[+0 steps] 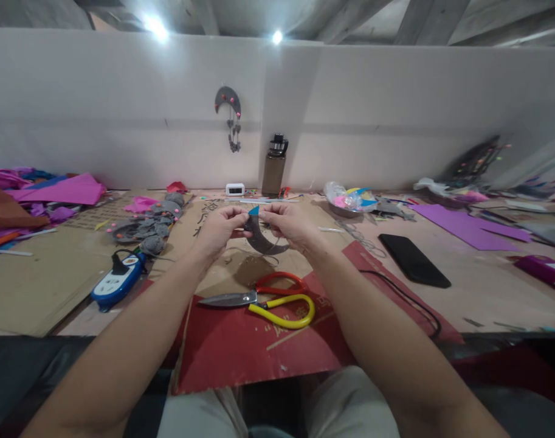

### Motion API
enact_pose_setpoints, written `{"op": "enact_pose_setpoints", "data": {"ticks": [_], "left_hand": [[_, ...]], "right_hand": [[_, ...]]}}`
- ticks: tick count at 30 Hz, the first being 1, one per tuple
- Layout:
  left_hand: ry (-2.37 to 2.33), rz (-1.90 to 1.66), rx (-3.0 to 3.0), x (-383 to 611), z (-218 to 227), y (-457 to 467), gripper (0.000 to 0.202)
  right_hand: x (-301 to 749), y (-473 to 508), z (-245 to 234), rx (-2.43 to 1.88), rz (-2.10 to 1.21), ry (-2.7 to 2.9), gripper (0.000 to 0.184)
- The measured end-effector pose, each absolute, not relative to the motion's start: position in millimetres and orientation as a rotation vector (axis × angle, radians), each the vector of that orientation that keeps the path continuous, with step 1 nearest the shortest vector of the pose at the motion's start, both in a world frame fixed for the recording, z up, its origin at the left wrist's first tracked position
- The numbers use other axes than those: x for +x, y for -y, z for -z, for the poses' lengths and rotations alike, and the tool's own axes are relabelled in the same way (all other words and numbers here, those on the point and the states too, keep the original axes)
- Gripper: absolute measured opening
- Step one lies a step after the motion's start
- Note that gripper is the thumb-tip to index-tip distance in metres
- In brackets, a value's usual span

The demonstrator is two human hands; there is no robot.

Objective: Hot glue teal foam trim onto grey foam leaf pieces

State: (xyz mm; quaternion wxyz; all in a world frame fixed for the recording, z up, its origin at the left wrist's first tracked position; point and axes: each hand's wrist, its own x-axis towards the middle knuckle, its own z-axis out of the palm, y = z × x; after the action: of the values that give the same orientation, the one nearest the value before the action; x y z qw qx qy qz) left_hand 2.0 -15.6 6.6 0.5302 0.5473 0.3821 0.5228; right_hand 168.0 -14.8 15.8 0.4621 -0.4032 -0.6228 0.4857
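A dark grey felt crescent (pixel 262 242) is held up over the table between my two hands. At its upper tip sits a small blue felt piece (pixel 254 210). My left hand (pixel 221 230) pinches the crescent near that tip from the left. My right hand (pixel 284 222) is closed at the same end from the right, its fingertips by the blue piece; I cannot tell whether they grip it or the grey felt. A thin cord loops below the crescent. Closer to me, scissors (pixel 259 299) with one red and one yellow handle lie on red cardboard (pixel 259 356).
A similar crescent hanging (pixel 228 100) is on the wall, above a bottle (pixel 274 167) and a small white clock (pixel 234 190). Grey felt pieces and a blue power strip (pixel 118 281) lie left. Rightward are a phone (pixel 414 260), purple felt (pixel 468 226) and a bowl (pixel 345 210).
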Motion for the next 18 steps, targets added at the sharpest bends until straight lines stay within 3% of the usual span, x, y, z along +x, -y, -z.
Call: {"op": "enact_pose_setpoints", "data": {"ticks": [11, 18], "left_hand": [[-0.984, -1.497, 1.421, -36.6, -27.8, 5.0, 0.023], [-1.104, -1.439, 1.462, -62.0, -41.4, 3.4, 0.016]], "right_hand": [[172.1, 21.2, -21.9, -1.043, -1.051, 1.698, 0.015], [185.2, 14.5, -20.0, -1.083, -0.965, 1.759, 0.023]]}}
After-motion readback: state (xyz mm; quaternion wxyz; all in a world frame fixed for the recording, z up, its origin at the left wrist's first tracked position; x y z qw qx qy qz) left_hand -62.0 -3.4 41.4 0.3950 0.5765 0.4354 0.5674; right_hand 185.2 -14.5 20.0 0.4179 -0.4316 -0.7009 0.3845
